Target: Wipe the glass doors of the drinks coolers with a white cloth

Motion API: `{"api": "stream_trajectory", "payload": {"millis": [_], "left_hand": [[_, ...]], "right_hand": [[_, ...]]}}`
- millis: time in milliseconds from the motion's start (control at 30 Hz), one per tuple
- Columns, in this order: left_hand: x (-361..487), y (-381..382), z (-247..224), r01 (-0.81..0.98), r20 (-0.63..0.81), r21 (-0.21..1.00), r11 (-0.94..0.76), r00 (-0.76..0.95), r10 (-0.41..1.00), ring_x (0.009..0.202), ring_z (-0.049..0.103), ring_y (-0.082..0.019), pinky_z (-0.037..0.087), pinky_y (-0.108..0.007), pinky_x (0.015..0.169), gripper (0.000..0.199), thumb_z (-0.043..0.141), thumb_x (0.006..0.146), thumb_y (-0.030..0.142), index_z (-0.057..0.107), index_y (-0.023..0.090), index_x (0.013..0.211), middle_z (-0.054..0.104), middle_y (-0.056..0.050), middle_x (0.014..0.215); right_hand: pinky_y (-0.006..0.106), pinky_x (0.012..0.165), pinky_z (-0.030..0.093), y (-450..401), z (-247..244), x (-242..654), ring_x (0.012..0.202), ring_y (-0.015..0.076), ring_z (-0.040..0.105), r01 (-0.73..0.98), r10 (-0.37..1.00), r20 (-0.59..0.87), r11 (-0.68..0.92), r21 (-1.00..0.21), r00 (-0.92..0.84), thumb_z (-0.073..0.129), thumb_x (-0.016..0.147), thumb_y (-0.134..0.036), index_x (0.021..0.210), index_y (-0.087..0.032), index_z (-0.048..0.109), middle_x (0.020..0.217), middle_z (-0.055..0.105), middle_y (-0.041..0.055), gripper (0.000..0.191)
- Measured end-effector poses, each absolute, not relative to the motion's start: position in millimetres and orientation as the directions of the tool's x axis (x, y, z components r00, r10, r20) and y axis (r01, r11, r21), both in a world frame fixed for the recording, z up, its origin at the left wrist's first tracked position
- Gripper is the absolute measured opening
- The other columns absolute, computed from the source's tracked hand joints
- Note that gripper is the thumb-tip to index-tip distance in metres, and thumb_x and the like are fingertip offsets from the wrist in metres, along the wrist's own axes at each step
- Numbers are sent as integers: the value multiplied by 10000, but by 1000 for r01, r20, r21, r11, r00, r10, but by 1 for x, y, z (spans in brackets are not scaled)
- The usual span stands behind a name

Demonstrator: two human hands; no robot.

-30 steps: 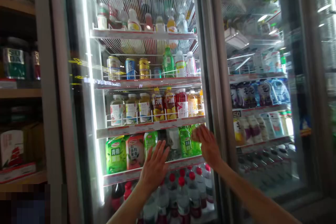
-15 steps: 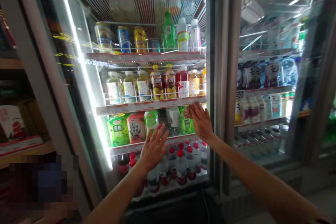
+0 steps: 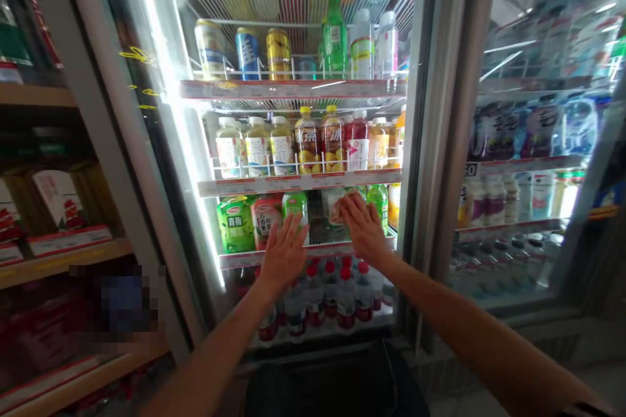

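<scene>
My left hand (image 3: 284, 254) is raised with its palm forward and fingers stretched out, apparently flat on the glass of a drinks fridge. Behind its fingertips, a green pouch (image 3: 295, 203) on the lower shelf is partly covered. To the right, my right hand (image 3: 364, 228) presses a crumpled pale cloth (image 3: 336, 210), perhaps a tissue, against the glass with its fingers over it. Through the glass near this hand shows another green pouch (image 3: 379, 202). A white-labelled drink behind the cloth is mostly hidden.
Bottled teas (image 3: 307, 143) and cans (image 3: 278, 55) fill the upper shelves; red-capped bottles (image 3: 345, 296) stand at the bottom. A metal door frame (image 3: 447, 143) divides this fridge from another on the right. At left, a wooden shelf (image 3: 73, 260) holds boxed goods.
My right hand has slid left across the glass with the cloth, away from the right-hand green pouch. My left hand stays near the middle pouch. The view has shifted slightly.
</scene>
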State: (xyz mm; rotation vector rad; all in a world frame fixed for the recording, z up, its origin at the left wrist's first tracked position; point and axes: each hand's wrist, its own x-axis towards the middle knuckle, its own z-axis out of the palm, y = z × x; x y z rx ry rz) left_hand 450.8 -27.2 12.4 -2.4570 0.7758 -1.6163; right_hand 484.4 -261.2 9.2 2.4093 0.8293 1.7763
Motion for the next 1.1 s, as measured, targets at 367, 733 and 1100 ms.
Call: {"api": "stream_trajectory", "payload": {"millis": [367, 733, 1100], "left_hand": [[448, 10, 2, -352, 840, -318, -880, 326, -434, 1347, 251, -236, 208, -473, 1094, 460, 441, 813, 209, 441, 187, 1273, 397, -117, 1395], [441, 34, 6, -289, 872, -262, -921, 338, -354, 1348, 247, -241, 226, -471, 1088, 472, 436, 809, 214, 425, 166, 1278, 385, -137, 1399], [441, 62, 11, -195, 910, -212, -958, 319, -266, 1348, 244, -263, 237, -473, 1074, 535, 444, 823, 250, 343, 118, 1331, 374, -171, 1398]], "right_hand": [[505, 1128, 49, -236, 38, 489, 1389, 212, 49, 428, 502, 828, -824, 371, 250, 370, 862, -125, 1374, -154, 320, 1469, 276, 74, 515], [514, 1120, 52, -212, 53, 488, 1387, 232, 51, 440, 601, 782, -754, 488, 165, 347, 867, -101, 1356, -113, 341, 1460, 290, 91, 489], [501, 1131, 69, -186, 59, 493, 1389, 219, 33, 471, 646, 755, -703, 532, 111, 361, 861, -107, 1340, -146, 374, 1462, 292, 68, 480]]}}
